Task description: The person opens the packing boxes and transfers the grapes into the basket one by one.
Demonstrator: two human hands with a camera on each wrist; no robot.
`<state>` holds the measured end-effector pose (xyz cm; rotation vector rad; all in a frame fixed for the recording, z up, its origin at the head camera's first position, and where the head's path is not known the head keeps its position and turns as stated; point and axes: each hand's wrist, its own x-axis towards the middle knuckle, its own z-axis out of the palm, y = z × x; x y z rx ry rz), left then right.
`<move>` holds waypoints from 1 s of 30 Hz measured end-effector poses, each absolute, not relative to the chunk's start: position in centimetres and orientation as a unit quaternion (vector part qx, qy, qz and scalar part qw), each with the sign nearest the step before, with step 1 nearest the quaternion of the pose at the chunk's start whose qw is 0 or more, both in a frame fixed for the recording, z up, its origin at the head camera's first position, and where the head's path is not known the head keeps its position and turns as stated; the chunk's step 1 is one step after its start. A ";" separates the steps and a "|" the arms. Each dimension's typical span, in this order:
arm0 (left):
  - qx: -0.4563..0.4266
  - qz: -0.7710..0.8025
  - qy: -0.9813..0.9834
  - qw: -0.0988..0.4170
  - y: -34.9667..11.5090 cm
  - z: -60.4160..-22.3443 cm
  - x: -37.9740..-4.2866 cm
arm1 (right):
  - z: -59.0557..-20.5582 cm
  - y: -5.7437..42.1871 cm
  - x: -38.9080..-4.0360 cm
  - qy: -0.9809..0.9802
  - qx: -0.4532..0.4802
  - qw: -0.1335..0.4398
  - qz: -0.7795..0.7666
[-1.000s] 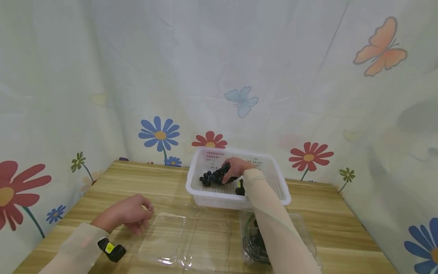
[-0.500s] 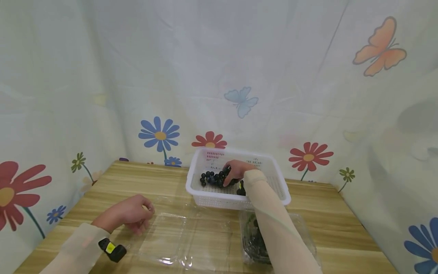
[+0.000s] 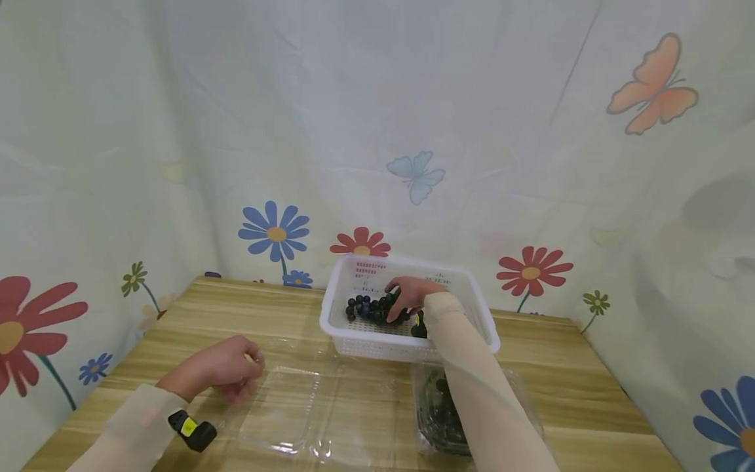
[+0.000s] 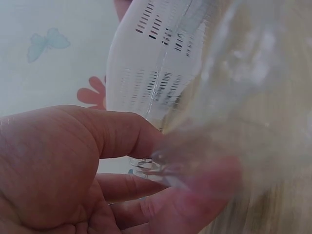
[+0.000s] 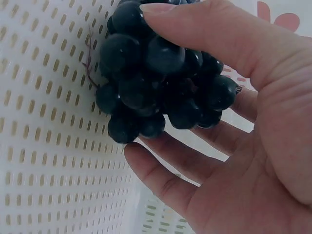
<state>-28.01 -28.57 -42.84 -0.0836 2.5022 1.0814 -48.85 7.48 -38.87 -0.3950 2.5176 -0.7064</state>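
A bunch of dark grapes (image 3: pixel 367 309) lies in the white perforated basket (image 3: pixel 377 335) at the table's back. My right hand (image 3: pixel 415 293) reaches into the basket and holds the bunch's right part. In the right wrist view, the thumb lies over the grapes (image 5: pixel 141 90) and the fingers curve behind and below them; a thin stem sticks out beside the basket's perforated floor. Near the front left, my left hand (image 3: pixel 229 364) pinches the edge of an opened clear plastic box (image 3: pixel 283 448). The left wrist view shows the clear plastic (image 4: pixel 243 73) between thumb and fingers, partly blurred.
Another clear plastic box (image 3: pixel 429 426) with dark grapes inside stands at the front right, partly hidden under my right forearm. The basket sits close to the flowered curtain (image 3: pixel 307 131) behind the wooden table (image 3: pixel 236 308).
My right hand has shifted slightly right and lower in the basket, its fingers a little more spread over the grapes. The left hand and clear box stay in place.
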 end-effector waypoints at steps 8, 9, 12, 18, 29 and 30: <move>-0.028 0.377 0.906 0.192 -28.5 -43.0 -27.8 | -38.3 8.1 -48.0 0.923 -0.151 0.236 -0.265; -0.028 0.376 0.906 0.192 -28.5 -42.9 -27.7 | -38.3 8.2 -47.9 0.924 -0.152 0.233 -0.264; -0.030 0.375 0.907 0.189 -28.5 -42.9 -27.6 | -38.0 8.4 -47.6 0.924 -0.155 0.228 -0.264; -0.023 0.360 0.915 0.184 -28.4 -42.6 -27.3 | -36.8 9.2 -47.2 0.915 -0.180 0.226 -0.282; -0.030 0.329 0.926 0.185 -28.6 -41.7 -27.2 | -34.9 12.4 -47.7 0.915 -0.204 0.178 -0.300; -0.027 0.320 0.930 0.177 -28.5 -41.5 -27.2 | -34.8 12.6 -47.7 0.919 -0.207 0.164 -0.293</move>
